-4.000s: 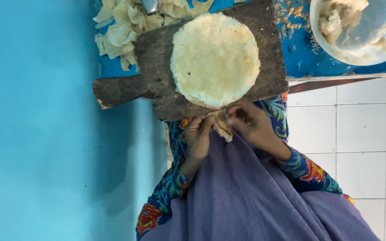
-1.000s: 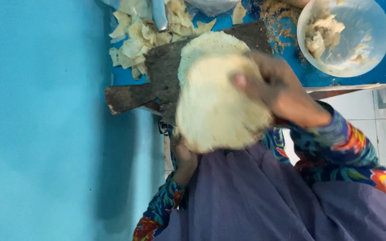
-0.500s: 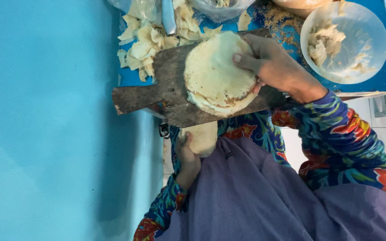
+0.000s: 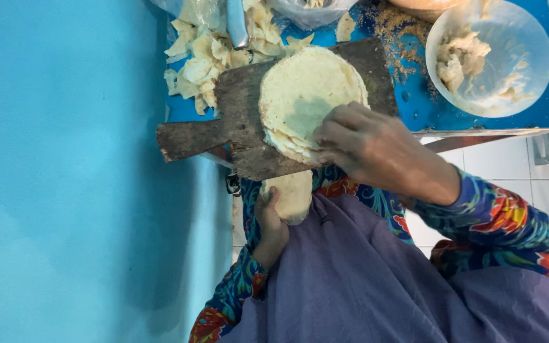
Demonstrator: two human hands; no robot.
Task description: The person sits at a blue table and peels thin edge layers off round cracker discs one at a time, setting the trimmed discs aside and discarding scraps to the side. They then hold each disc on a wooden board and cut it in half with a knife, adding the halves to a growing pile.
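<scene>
The right hand (image 4: pixel 366 149) lies palm down on the near edge of a stack of round flat dough sheets (image 4: pixel 309 95), its fingers (image 4: pixel 338 127) curled over the rim and pressing on the pale top sheet, so it grips the stack's edge rather than lying spread flat. The stack sits on a dark, worn wooden board (image 4: pixel 243 121), covering most of the board's middle, and the board's handle sticks out toward the turquoise wall (image 4: pixel 65 190). Below the board's near edge, the left hand (image 4: pixel 271 222) is closed around a pale lump of dough (image 4: pixel 293 194), thumb against its side, holding it just under the board and above the purple cloth (image 4: pixel 363 279) on the person's lap. Beyond the board, on the far side, a heap of torn dough scraps (image 4: pixel 204 57) lies on the blue table top (image 4: pixel 427 101), with a metal blade (image 4: pixel 236 22) resting among them. Beside the board, away from the wall, stands a clear round bowl (image 4: pixel 528 57) with clumps of dough in it, and brown crumbs (image 4: pixel 395 25) are scattered between bowl and board.
</scene>
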